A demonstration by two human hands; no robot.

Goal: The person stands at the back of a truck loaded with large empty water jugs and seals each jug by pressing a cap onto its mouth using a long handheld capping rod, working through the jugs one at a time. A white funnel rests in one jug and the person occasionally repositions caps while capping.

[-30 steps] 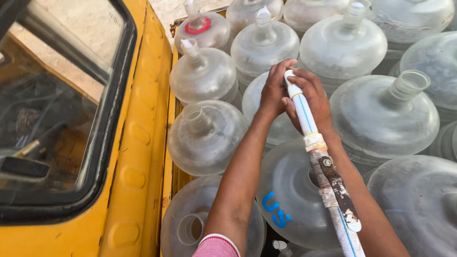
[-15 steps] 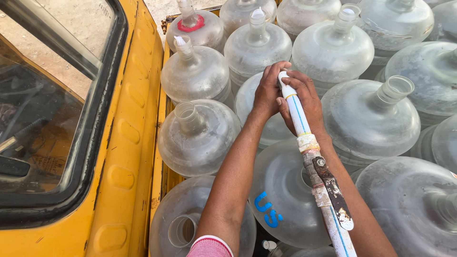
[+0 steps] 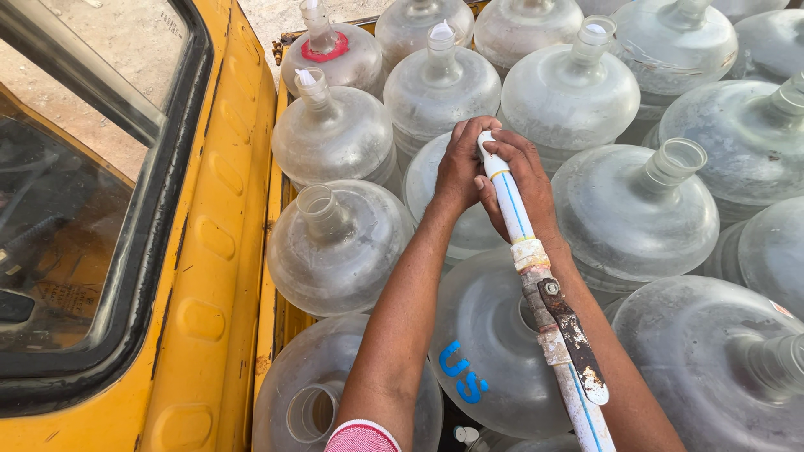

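My left hand (image 3: 461, 167) and my right hand (image 3: 526, 174) both close around the tip of a white plastic pipe (image 3: 512, 205) with a thin blue stripe. Lower down the pipe carries a taped joint and a rusty valve handle (image 3: 571, 335). The pipe's end points down at a clear water jug (image 3: 435, 197) whose neck is hidden under my hands. Around it stand several big translucent jugs, some open-necked like the one at left (image 3: 335, 243), some capped (image 3: 440, 79).
A yellow vehicle cab (image 3: 209, 251) with a black-framed window (image 3: 75, 192) runs along the left. Jugs fill the load bed tightly; one below bears blue painted marks (image 3: 494, 351). A jug with a red ring (image 3: 331, 52) stands at the back. Sandy ground shows beyond.
The view has shifted a little, so jugs and hands sit slightly lower and to the left in the frame. Both hands stay clasped on the pipe's end over the same jug.
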